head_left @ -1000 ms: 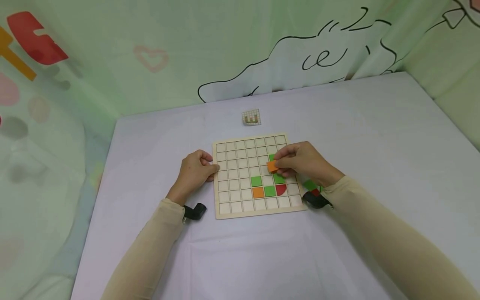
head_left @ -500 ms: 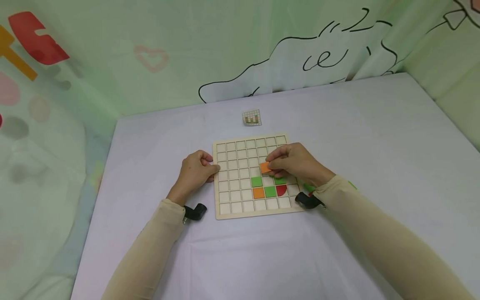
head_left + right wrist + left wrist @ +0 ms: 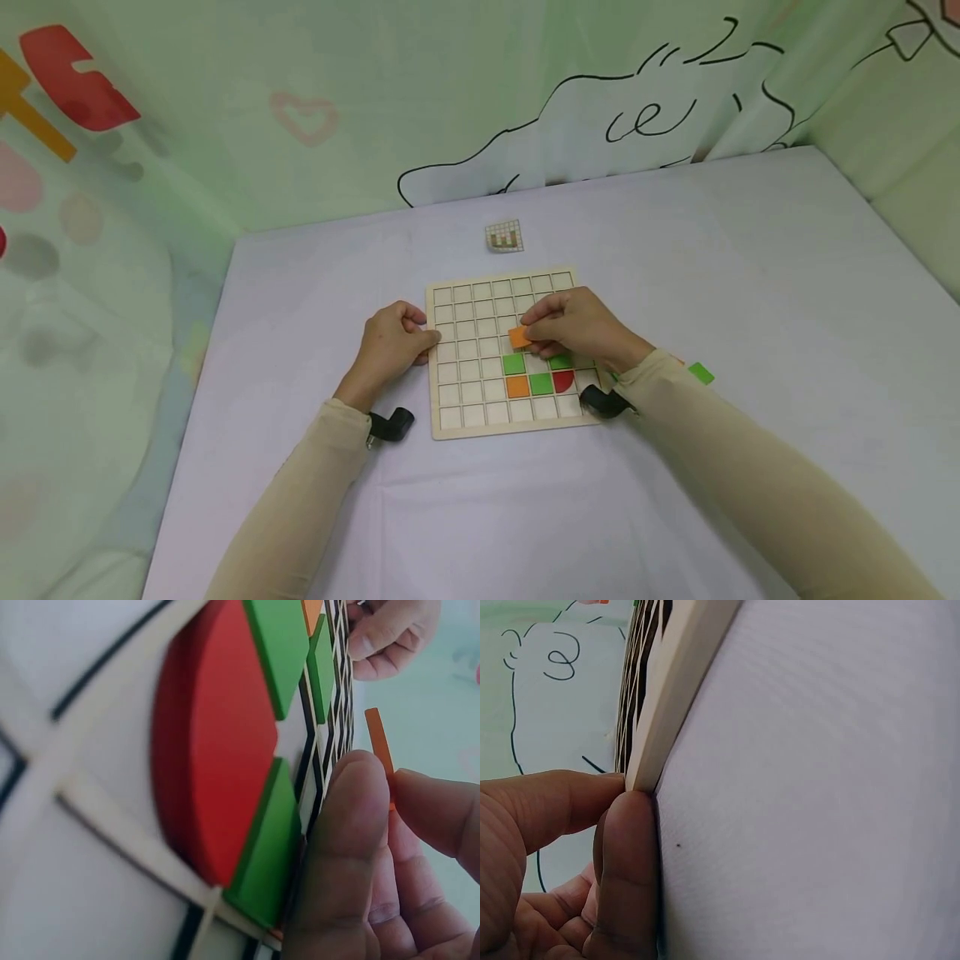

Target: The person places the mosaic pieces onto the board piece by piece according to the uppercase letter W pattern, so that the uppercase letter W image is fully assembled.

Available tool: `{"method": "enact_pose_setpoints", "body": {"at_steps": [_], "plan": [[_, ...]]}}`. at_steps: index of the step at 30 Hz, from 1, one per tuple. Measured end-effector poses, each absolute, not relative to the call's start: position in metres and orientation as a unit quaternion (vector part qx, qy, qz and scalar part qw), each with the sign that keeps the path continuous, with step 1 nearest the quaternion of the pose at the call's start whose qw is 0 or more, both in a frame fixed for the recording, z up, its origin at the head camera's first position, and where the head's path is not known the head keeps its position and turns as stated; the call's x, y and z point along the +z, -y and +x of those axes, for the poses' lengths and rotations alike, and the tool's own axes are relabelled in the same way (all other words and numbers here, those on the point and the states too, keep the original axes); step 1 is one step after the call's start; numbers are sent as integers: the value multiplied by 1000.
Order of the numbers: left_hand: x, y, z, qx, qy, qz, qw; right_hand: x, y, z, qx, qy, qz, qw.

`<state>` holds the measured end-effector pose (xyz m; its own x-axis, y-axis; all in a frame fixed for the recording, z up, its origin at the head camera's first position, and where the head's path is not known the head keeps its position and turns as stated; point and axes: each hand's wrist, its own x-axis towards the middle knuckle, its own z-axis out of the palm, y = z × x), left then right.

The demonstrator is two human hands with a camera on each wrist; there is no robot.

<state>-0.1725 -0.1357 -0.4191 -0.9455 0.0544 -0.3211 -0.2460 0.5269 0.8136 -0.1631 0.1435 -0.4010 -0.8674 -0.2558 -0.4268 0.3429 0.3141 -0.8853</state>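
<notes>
Left hand (image 3: 392, 335) pinches the grid board (image 3: 469, 392) edge, right hand (image 3: 583, 330) pinches an orange tile (image 3: 518, 337) above it, roomy surface (image 3: 487, 517) around.

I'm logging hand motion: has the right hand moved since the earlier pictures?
Yes, the right hand has moved left against the grid board, carrying an orange tile.

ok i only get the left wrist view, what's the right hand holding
Observer: The right hand pinches a flat orange tile between its fingers.
Operator: is it seated in a slot
Observer: No, the right wrist view shows it held clear of the pale wooden grid board.
Operator: anything past the board's far edge
Observer: Yes, the head view shows a small card printed with a grid lying there.
</notes>
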Motion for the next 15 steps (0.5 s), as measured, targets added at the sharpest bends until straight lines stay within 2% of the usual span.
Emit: {"method": "enact_pose_setpoints", "body": {"at_steps": [15], "plan": [[-420,137,-173,485,-859,-55,157,-402,-135,-165,-585,-768,39,256]]}}
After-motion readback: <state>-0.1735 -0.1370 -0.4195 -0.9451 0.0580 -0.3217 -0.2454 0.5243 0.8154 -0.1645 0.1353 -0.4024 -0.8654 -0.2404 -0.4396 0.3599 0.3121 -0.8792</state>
